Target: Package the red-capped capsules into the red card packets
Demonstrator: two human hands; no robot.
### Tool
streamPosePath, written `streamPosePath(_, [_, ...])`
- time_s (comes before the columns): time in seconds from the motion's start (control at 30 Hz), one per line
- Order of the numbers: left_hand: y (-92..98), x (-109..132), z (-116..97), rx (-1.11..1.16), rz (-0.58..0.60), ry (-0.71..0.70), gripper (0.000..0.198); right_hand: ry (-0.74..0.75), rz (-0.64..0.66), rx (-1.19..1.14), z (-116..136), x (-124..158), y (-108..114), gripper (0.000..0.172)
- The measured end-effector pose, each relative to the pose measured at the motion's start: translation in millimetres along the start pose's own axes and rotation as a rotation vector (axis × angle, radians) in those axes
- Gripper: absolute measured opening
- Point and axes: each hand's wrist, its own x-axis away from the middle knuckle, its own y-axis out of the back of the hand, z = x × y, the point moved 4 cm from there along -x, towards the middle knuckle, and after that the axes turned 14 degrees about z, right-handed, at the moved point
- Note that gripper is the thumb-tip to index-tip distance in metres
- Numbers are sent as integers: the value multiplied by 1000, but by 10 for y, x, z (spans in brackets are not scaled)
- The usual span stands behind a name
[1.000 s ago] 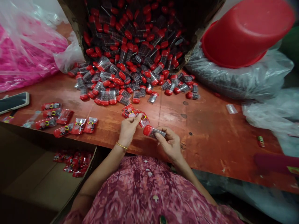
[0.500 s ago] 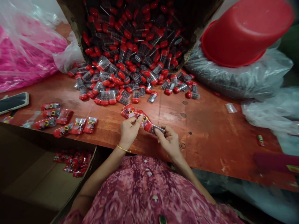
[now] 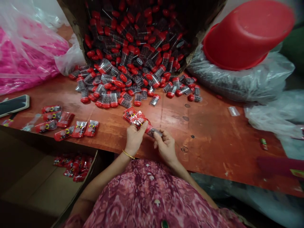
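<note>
My left hand [image 3: 135, 136] is closed, thumb on top, on a printed red plastic sleeve [image 3: 149, 127] near the table's front edge. My right hand [image 3: 166, 145] pinches the clear end of a small red-capped container [image 3: 155, 132] filled with dark pieces. The container's capped end lies within the sleeve, between my two hands. Just beyond my left fingers are flat red printed sleeves [image 3: 133, 114], lying on the table. Several wrapped red packs [image 3: 80, 129] lie to the left. A large heap of similar red-capped containers [image 3: 111, 80] spreads out ahead of my hands.
The heap spills from a tipped carton [image 3: 73, 25]. A red bucket [image 3: 239, 38] rests on a clear bag [image 3: 242, 84] at right. A phone [image 3: 14, 105] and a bag of pink items [image 3: 26, 63] are at left. Below, an open box [image 3: 47, 186] holds packs.
My right hand has moved left, toward my left hand, and the container sits deeper in the red sleeve. My left thumb now lies across the sleeve.
</note>
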Motion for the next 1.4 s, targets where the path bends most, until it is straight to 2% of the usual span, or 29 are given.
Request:
streamPosePath(0.2, [-57,9,96,179,21,7,33,30,-67,-25,13,7,-40,32])
streamPosePath(0.37, [-125,20,79,272,32,61,40,-12,-10,-66,-11,-27,-106,36])
streamPosePath(0.5, [-172,42,49,378,40,67,47,10,-10,-92,1,-34,-136,38])
streamPosePath(0.57, [-172,39,60,390,57,76,47,30,-4,-44,18,-31,-148,36])
streamPosePath(0.67, [-145,21,87,291,94,104,42,27,13,3,23,-48,-159,35])
streamPosePath(0.8, [-111,-9,59,176,134,109,36,-14,79,-88,-9,-120,-168,34])
streamPosePath(0.97, [-53,-26,30,278,77,77,35,7,243,-95,-30,-145,-175,36])
streamPosePath(1.03, [-53,-15,65,316,73,99,39,16,229,-42,-41,-139,-148,33])
streamPosePath(1.13, [-108,15,120,345,145,171,46,9,159,-18,-52,-171,-109,30])
streamPosePath(1.27, [-140,48,105,433,185,184,46,-17,123,-23,-67,-304,-114,34])
streamPosePath(1.4, [-81,94,102,536,181,280,41,70,75,110,-53,-429,-87,42])
